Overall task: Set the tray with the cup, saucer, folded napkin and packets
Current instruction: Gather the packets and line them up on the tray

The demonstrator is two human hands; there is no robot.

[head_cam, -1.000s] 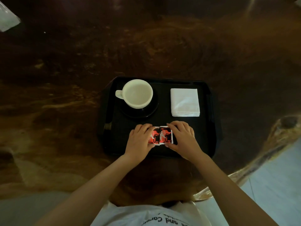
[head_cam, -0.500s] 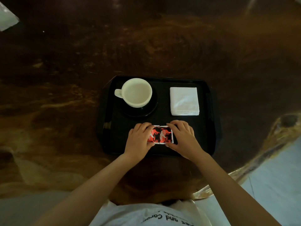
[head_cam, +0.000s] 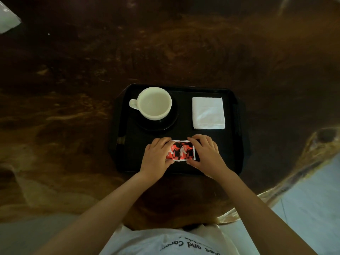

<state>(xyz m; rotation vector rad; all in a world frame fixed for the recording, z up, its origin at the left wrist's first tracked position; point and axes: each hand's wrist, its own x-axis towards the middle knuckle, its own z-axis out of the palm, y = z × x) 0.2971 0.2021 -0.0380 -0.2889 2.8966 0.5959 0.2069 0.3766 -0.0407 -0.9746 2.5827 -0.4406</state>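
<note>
A black tray point(head_cam: 237, 137) lies on the dark wooden table. At its back left a white cup point(head_cam: 154, 103) stands on a black saucer point(head_cam: 169, 124), handle to the left. A folded white napkin point(head_cam: 208, 113) lies at the back right. Two red and black packets point(head_cam: 181, 151) lie side by side near the tray's front edge. My left hand point(head_cam: 156, 157) pinches the left packet between fingers and thumb. My right hand point(head_cam: 207, 153) pinches the right packet the same way. Both hands cover the packets' outer edges.
The brown wooden table point(head_cam: 73, 107) has an irregular edge point(head_cam: 303, 162) at the right, with pale floor beyond. A white object point(head_cam: 7, 19) lies at the far left corner. My white shirt point(head_cam: 165, 242) shows at the bottom.
Both hands stay on the two packets; the packets sit a touch closer together and squarer. Otherwise only the view shifts slightly.
</note>
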